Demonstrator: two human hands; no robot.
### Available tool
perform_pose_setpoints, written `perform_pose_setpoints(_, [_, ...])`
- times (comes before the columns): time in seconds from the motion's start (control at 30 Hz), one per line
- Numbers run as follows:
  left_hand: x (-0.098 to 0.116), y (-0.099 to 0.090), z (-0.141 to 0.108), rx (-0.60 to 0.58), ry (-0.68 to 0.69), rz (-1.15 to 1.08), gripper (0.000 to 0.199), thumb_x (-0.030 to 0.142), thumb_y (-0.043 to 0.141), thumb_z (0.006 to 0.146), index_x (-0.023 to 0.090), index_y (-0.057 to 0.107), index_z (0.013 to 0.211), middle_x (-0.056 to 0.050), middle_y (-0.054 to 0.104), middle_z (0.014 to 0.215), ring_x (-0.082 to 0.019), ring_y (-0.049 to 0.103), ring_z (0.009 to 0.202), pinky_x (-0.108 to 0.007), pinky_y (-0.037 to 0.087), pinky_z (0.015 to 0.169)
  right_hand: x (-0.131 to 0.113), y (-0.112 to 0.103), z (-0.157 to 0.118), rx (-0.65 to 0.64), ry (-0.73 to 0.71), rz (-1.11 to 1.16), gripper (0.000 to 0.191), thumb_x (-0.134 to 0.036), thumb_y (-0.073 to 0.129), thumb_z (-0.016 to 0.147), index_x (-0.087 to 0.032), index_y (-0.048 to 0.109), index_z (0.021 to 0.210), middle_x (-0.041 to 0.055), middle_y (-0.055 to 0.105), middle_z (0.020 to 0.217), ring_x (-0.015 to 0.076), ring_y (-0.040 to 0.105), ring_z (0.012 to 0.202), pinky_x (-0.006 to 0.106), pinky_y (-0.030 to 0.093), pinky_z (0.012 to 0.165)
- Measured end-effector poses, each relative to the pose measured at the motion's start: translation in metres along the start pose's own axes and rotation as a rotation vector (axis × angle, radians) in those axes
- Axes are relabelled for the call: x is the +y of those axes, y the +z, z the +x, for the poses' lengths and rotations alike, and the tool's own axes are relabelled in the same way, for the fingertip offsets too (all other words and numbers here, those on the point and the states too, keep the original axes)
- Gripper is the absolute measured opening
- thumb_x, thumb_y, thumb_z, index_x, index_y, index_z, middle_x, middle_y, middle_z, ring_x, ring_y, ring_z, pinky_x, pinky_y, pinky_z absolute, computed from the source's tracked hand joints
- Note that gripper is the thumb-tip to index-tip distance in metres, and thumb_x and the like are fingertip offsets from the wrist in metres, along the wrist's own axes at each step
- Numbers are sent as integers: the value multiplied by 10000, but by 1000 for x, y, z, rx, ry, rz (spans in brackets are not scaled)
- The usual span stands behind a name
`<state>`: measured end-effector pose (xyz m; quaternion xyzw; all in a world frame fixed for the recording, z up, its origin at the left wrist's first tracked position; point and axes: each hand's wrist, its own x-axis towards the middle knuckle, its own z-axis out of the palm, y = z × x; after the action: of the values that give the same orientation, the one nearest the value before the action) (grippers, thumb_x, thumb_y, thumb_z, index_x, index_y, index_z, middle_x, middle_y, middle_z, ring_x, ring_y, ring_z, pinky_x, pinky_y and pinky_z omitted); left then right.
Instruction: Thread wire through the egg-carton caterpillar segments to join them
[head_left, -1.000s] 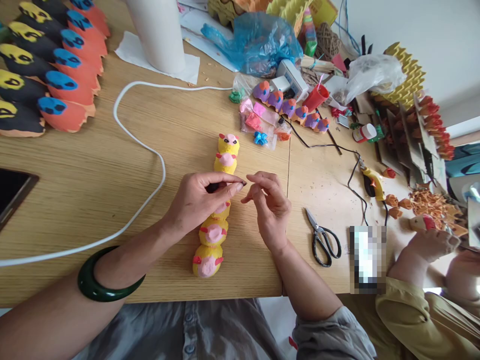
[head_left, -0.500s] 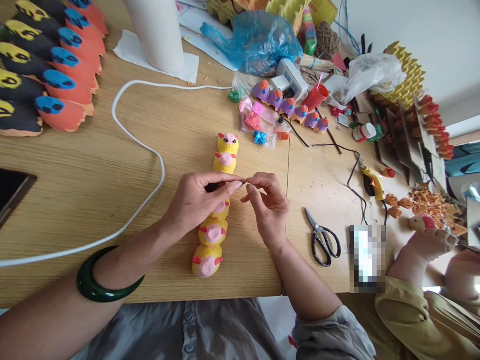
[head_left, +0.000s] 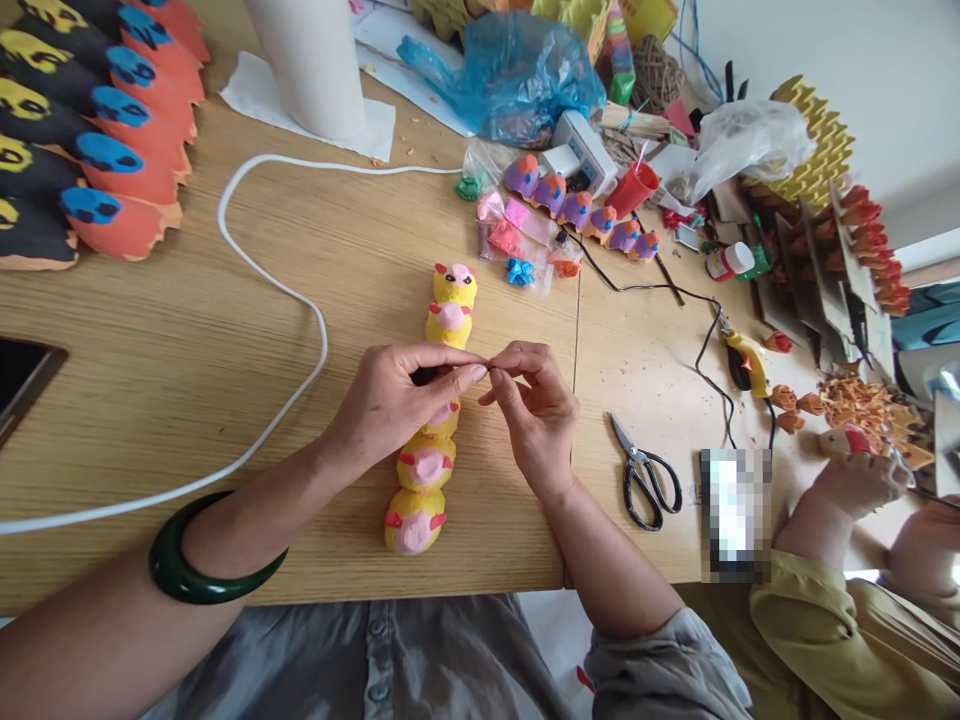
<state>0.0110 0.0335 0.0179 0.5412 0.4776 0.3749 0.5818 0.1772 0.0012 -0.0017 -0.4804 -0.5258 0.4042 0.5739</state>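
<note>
My left hand (head_left: 397, 395) pinches a tiny dark bit, seemingly black modelling clay, between thumb and forefinger. A larger black lump (head_left: 424, 376) shows in the crook of the same hand. Fingertips of my right hand (head_left: 536, 410) are closed on the bit from the other side. Below both hands lies a row of yellow egg-carton figures (head_left: 425, 465) with pink faces and red ears or side pieces. The farthest figure (head_left: 454, 285) has black eyes; the middle of the row is hidden by my left hand.
Black-handled scissors (head_left: 646, 475) and a phone with a blurred screen (head_left: 735, 515) lie to the right, near a co-worker's hands (head_left: 862, 490). Clay packets (head_left: 510, 235) and a purple carton row (head_left: 577, 208) sit beyond. A white cable (head_left: 322, 320) curves at left.
The fingertips of my two hands have come slightly closer around the dark bit. The view has shifted a little; the yellow row stays in place.
</note>
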Motion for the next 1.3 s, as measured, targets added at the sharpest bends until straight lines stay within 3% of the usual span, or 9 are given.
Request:
perform_pose_setpoints(0.5, [3, -2, 0, -19, 43, 58, 264, 426, 743, 874, 205, 862, 956, 24, 609, 560, -117, 500, 499, -248, 414, 495, -1, -3, -1, -92, 51, 68, 158, -365, 673, 1022, -342, 800, 1113, 11, 664, 1131, 113, 667, 836, 286, 681, 706])
perform_pose_setpoints(0.77, [3, -2, 0, -27, 56, 71, 277, 418, 738, 872, 188, 866, 958, 8, 650, 594, -115, 501, 510, -240, 412, 495, 0, -2, 0, -55, 72, 45, 148, -404, 714, 989, -311, 805, 1060, 23, 680, 1087, 136, 677, 861, 291, 682, 675])
perform_pose_setpoints(1.03, [1, -2, 4, -37, 106, 110, 272, 469, 791, 842, 216, 873, 901, -45, 803, 818, -178, 679, 728, -254, 531, 662, 1, -2, 1, -38, 30, 60, 66, -336, 784, 935, -278, 784, 965, 14, 680, 1027, 129, 679, 854, 262, 670, 660])
perform_pose_setpoints(1.3, [4, -3, 3, -50, 109, 99, 263, 426, 746, 855, 196, 867, 895, -30, 771, 740, -158, 635, 651, -246, 493, 591, 0, -1, 4, -4, 196, 176, 184, -406, 836, 875, -244, 754, 903, -12, 699, 930, 98, 628, 672, 267, 643, 604])
